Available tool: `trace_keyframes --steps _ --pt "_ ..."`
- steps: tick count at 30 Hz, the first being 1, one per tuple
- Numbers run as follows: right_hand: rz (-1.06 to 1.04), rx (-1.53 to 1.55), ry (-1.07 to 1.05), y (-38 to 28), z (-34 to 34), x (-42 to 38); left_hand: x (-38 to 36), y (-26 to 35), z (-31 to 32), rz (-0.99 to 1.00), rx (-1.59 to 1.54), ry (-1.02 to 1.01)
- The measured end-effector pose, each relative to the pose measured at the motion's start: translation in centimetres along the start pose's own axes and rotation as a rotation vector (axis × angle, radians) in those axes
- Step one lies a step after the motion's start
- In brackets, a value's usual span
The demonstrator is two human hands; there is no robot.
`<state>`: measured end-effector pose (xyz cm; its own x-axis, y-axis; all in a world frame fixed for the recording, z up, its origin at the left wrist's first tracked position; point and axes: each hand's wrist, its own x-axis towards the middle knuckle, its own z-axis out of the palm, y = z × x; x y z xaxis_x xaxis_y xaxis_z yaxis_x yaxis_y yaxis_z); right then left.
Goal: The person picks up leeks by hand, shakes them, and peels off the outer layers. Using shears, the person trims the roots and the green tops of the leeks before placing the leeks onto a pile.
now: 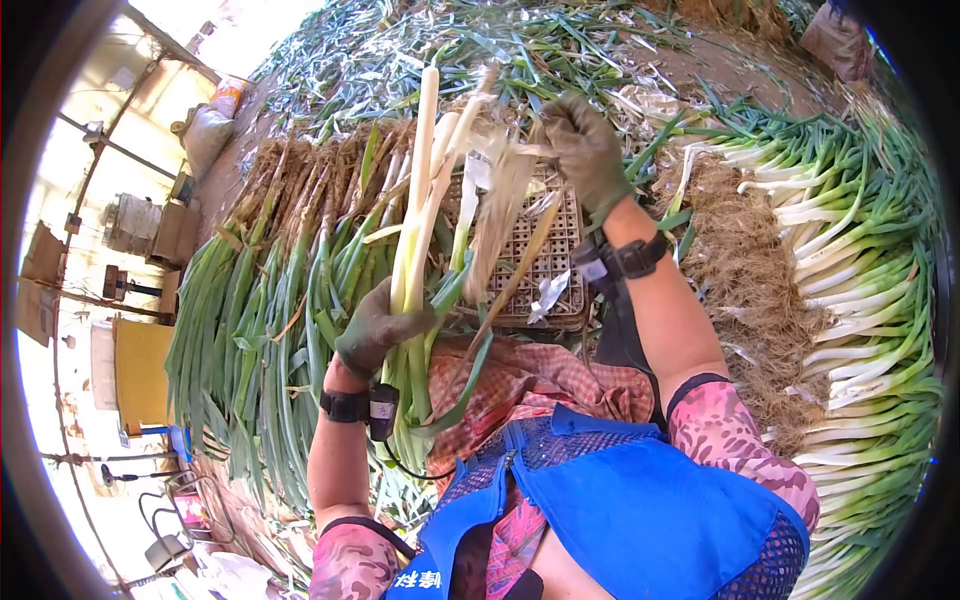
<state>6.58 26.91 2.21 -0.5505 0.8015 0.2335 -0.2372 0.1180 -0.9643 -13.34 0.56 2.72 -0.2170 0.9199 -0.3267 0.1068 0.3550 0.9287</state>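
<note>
My left hand, in a dark glove, is wrapped round several long green onions held upright, white stalks upward and green leaves hanging below. My right hand, also gloved, is closed at the upper right of the stalks, pinching the end of a dry, pale outer leaf that is blurred by motion. Behind them lies a plastic crate with a grid pattern and a white scrap on it.
Untrimmed onions with brown roots lie in a row at left. Cleaned onions are stacked at right, roots inward. Leaf scraps cover the ground ahead. Sacks and a yellow board stand at far left.
</note>
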Motion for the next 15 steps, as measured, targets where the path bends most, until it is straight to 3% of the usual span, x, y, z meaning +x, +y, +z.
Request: trace_keyframes --steps 2,4,6,8,9,11,13,15 --pt "-0.144 0.041 -0.126 -0.9 -0.6 0.8 -0.3 0.3 0.7 0.003 -0.066 -0.038" --pt "-0.041 -0.323 -0.211 2.5 1.1 2.7 -0.4 0.4 1.5 -0.004 -0.122 -0.100" --pt "-0.350 -0.902 -0.313 3.8 1.4 3.9 -0.7 0.7 2.0 -0.008 -0.139 -0.142" --pt "-0.457 -1.560 -0.404 3.2 0.9 5.8 -1.4 0.4 1.5 -0.008 -0.067 -0.120" --pt "-0.161 -1.807 -0.445 3.0 0.4 7.7 -2.2 0.3 1.0 -0.039 -0.091 -0.068" --pt "-0.524 -1.266 0.136 10.2 -7.8 15.1 -3.6 -0.7 -0.8 -0.031 -0.106 -0.012" --pt "0.033 -0.292 0.269 4.4 -10.7 13.1 -5.3 -2.0 -2.9 -0.076 -0.029 0.101" --pt "0.166 -0.026 0.225 0.0 -9.3 9.8 -5.5 -2.7 -3.9 -0.069 -0.165 0.145"
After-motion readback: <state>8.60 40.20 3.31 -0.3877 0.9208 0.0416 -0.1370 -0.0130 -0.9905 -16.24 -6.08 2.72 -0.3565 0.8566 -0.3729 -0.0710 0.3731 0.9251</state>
